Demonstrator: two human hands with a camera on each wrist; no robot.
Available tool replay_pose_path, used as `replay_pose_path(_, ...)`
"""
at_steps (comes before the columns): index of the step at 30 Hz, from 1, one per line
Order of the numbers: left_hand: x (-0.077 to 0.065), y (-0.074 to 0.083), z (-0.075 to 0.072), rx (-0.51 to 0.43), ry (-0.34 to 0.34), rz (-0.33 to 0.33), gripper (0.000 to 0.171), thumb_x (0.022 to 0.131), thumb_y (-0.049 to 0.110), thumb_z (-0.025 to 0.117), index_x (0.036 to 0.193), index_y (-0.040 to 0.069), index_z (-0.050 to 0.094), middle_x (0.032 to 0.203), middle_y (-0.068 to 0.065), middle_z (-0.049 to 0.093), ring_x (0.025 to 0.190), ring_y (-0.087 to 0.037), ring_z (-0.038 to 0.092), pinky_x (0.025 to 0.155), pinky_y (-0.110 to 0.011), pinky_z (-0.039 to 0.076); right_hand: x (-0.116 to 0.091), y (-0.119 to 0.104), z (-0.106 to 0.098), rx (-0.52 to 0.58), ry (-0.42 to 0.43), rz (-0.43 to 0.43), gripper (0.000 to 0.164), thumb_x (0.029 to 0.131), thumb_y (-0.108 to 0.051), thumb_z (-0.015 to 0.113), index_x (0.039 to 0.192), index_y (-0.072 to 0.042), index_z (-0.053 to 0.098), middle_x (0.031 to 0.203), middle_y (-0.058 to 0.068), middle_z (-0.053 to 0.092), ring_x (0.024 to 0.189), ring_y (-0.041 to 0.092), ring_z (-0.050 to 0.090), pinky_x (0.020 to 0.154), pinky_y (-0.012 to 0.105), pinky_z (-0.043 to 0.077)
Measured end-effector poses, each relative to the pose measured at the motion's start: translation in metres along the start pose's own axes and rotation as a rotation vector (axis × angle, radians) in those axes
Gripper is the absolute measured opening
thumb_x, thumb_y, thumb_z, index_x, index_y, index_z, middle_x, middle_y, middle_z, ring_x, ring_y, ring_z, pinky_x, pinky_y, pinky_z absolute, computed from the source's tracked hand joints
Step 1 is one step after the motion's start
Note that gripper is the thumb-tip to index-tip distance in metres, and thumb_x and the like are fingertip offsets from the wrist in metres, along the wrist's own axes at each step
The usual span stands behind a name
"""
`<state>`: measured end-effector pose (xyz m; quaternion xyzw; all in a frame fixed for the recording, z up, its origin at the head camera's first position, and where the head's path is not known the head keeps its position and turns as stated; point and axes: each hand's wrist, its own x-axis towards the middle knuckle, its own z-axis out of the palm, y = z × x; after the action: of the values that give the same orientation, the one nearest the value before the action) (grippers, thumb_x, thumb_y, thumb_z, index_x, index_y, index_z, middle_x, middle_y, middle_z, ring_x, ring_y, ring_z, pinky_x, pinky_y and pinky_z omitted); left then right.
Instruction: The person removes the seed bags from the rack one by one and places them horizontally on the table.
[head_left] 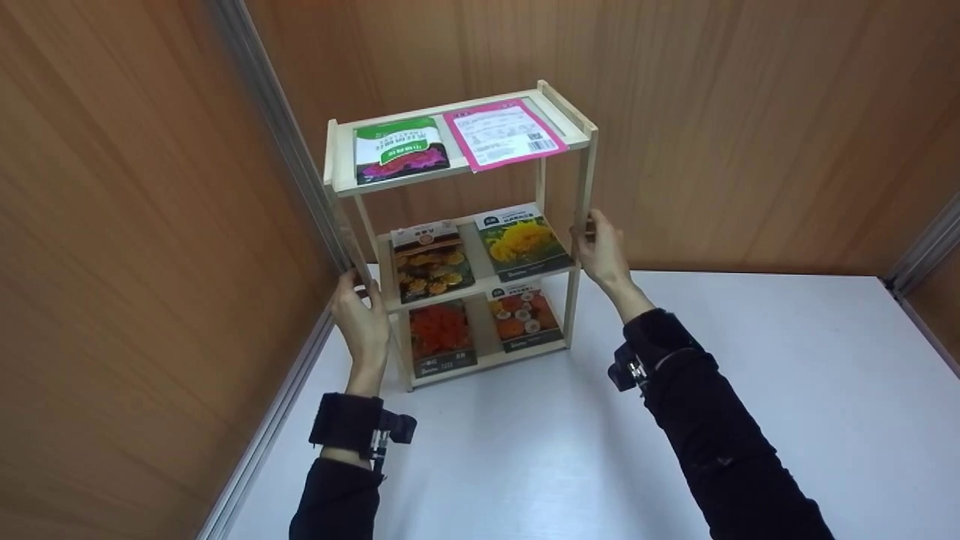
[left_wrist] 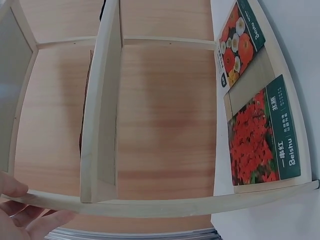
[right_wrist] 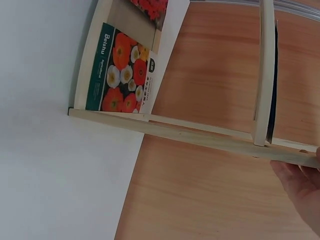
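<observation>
A three-tier wooden shelf (head_left: 487, 283) is held between both hands at its side posts. My left hand (head_left: 361, 319) grips the left front post near the middle tier. On the other side, my right hand (head_left: 602, 251) holds the right post at a similar height. Flower seed packets lie on every tier: a green-and-white packet (head_left: 402, 150) and a pink-bordered packet (head_left: 506, 133) on top, an orange-flower packet (head_left: 433, 261) and a yellow-flower packet (head_left: 523, 241) in the middle. A red-flower packet (left_wrist: 255, 137) and an orange-and-white-flower packet (right_wrist: 124, 72) are on the bottom tier.
The shelf is over a white tabletop (head_left: 750, 375), near its back left corner. Wood-grain panels rise at the back (head_left: 750, 135) and left (head_left: 135, 262), with a grey metal strip (head_left: 277, 420) along the table's left edge.
</observation>
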<state>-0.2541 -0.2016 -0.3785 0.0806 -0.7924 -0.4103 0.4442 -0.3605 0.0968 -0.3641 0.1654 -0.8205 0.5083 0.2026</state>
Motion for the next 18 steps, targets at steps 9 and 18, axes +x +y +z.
replay_pose_path(9, -0.002, 0.0, -0.001, 0.017, -0.002, -0.024, 0.025, 0.084, -0.004, 0.053, 0.108, -0.011, 0.052, 0.095, -0.021, 0.057, 0.088, -0.029, 0.054, 0.073, -0.036, 0.046, 0.003, 0.004, 0.0, 0.018, -0.044, -0.045, 0.025, 0.088, -0.004, 0.051, 0.11, 0.006, 0.049, 0.1, 0.021, 0.058, 0.094, 0.031, 0.057, 0.077, 0.037, 0.048)
replay_pose_path(18, -0.005, 0.001, 0.005, 0.015, 0.005, -0.038, 0.021, 0.086, -0.003, 0.05, 0.107, -0.009, 0.053, 0.097, -0.019, 0.055, 0.091, -0.027, 0.053, 0.075, -0.035, 0.046, -0.001, 0.014, -0.005, 0.08, -0.032, -0.12, 0.029, 0.087, -0.003, 0.053, 0.114, 0.008, 0.048, 0.101, 0.022, 0.058, 0.092, 0.03, 0.058, 0.076, 0.037, 0.049)
